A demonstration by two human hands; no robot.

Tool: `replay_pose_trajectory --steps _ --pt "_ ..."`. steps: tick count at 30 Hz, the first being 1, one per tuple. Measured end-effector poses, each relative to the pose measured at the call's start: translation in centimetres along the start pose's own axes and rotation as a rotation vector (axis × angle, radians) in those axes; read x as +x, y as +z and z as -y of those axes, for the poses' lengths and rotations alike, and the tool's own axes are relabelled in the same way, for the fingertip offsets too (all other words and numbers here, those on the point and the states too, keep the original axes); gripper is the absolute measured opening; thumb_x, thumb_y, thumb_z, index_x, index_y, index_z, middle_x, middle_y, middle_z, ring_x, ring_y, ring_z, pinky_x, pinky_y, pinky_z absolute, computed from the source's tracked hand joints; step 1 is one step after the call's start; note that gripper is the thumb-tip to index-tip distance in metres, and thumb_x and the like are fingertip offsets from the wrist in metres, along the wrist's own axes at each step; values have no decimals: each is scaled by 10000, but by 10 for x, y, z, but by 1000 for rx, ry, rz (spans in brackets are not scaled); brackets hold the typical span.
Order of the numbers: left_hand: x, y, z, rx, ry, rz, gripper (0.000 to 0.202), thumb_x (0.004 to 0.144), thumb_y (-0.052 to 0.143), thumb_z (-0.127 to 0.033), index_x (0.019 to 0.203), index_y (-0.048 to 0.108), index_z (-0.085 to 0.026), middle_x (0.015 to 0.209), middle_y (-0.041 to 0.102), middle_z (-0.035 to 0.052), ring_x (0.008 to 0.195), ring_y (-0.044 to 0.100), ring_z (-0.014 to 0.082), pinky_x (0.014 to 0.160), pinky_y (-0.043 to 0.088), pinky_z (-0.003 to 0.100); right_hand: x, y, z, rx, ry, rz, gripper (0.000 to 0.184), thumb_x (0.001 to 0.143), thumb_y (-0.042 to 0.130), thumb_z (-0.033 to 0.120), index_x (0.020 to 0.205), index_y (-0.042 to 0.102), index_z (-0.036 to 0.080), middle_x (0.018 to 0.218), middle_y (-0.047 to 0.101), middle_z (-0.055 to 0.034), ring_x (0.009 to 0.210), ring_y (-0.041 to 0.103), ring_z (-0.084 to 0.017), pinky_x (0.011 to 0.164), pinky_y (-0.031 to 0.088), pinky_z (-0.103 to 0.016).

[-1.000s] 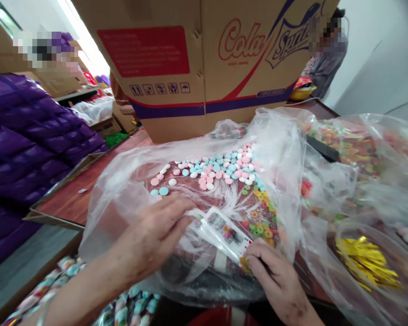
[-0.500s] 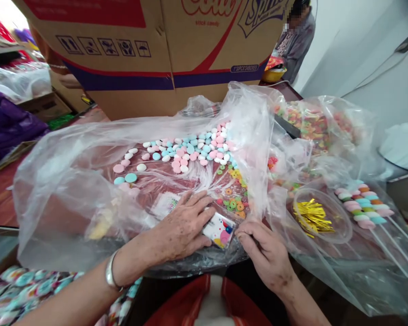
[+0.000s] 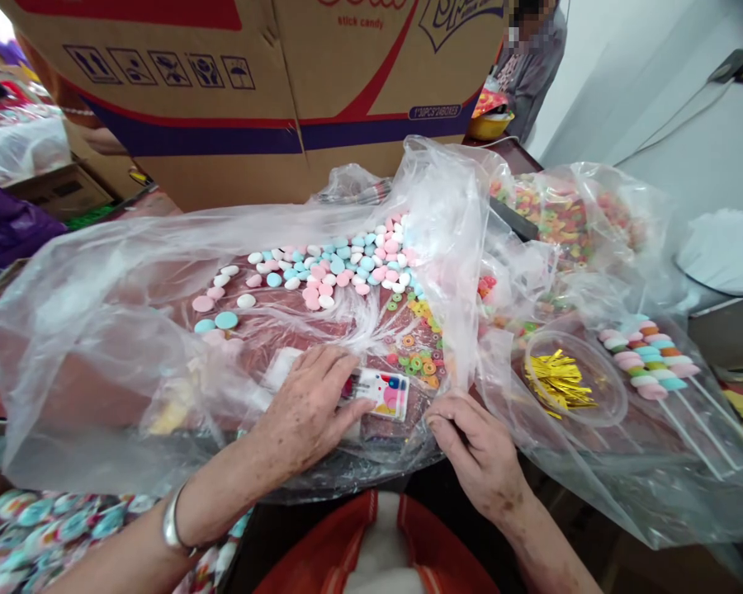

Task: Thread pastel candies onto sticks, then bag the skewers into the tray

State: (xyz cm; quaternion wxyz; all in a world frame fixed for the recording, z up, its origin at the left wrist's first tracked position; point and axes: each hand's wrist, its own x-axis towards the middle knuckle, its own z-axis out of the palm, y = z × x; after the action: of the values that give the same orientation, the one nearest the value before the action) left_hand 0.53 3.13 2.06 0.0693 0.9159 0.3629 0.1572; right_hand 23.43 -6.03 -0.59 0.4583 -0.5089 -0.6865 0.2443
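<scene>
My left hand (image 3: 309,404) lies palm down, fingers stretched, over a small card (image 3: 380,394) printed with coloured dots. The card's right part shows past the thumb; the rest is hidden under the hand. A pale packet (image 3: 278,369) pokes out beyond the hand's left side. My right hand (image 3: 480,450) is pinched at the fingertips, a little right of the card, on what looks like thin clear plastic film. Beneath both hands spreads a large clear plastic bag (image 3: 92,313). Pink, white and blue candies (image 3: 343,266) lie behind the hands, with small ring candies (image 3: 418,363) nearer.
A large cardboard box (image 3: 223,177) stands at the back. To the right are a round plastic tub (image 3: 607,404) with gold twist ties (image 3: 560,379), marshmallow sticks (image 3: 650,363) and bagged gummy candy (image 3: 563,214). Wrapped sweets (image 3: 55,528) fill a box at lower left. Another person (image 3: 536,66) sits behind.
My left hand and the card have shifted left, so the card is now apart from my right fingertips. The card lies straighter. The camera view has tilted slightly.
</scene>
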Motion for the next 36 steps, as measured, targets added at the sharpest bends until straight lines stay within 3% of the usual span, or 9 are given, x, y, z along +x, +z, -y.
replay_pose_trajectory --steps 2,5,8,19,24,27,29,33,36 --pt "4 1 -1 9 -66 -37 278 927 603 -326 1090 590 -102 1037 607 139 982 544 311 865 457 479 0 1 0 4 -2 -5 142 955 497 108 908 608 183 831 614 -12 781 578 -104 738 458 -192" --pt "9 8 2 38 -125 42 255 878 675 -384 948 617 -146 980 604 105 922 525 298 830 440 466 0 3 0 3 -1 -2 140 955 497 110 907 606 185 832 616 -13 780 583 -108 738 461 -196" --pt "11 17 8 18 -109 86 142 888 673 -312 892 635 -176 927 607 67 897 516 268 822 425 429 -1 4 0 2 12 13 143 957 492 120 900 604 188 823 612 -14 766 583 -114 721 465 -206" --pt "11 34 11 31 19 -203 238 948 550 -156 724 630 -167 735 604 47 759 480 216 717 417 352 -1 6 0 2 23 34 159 965 478 137 881 605 186 811 599 -18 752 578 -120 712 465 -221" --pt "12 20 6 -47 63 -392 109 926 576 -114 844 632 -159 894 644 82 851 540 231 777 453 398 -1 4 3 -26 50 -87 121 940 516 156 983 618 204 888 640 -20 819 607 -130 752 489 -224" --pt "14 10 -7 -92 121 -453 90 903 601 -87 908 603 -178 971 656 88 961 574 259 850 462 441 6 6 8 -16 149 -175 286 890 596 205 1176 579 203 996 651 -34 792 598 -129 722 502 -234" --pt "16 5 -18 -138 157 -443 129 909 574 -62 934 570 -189 987 664 81 1011 588 257 899 455 453 14 8 13 66 224 -140 296 873 611 225 1166 588 193 962 654 -25 735 585 -120 684 498 -232" --pt "20 1 -30 -232 121 -320 98 944 559 -154 1028 531 -197 997 663 69 1009 599 247 942 444 452 30 7 20 207 257 -98 126 912 526 216 857 635 185 781 634 3 699 574 -115 666 469 -224" --pt "22 -3 -29 -210 52 -225 301 942 581 -262 1209 487 -163 1114 631 120 1055 579 281 925 466 454 35 3 19 190 222 -134 138 911 515 213 835 626 182 774 628 2 709 564 -121 674 453 -233"
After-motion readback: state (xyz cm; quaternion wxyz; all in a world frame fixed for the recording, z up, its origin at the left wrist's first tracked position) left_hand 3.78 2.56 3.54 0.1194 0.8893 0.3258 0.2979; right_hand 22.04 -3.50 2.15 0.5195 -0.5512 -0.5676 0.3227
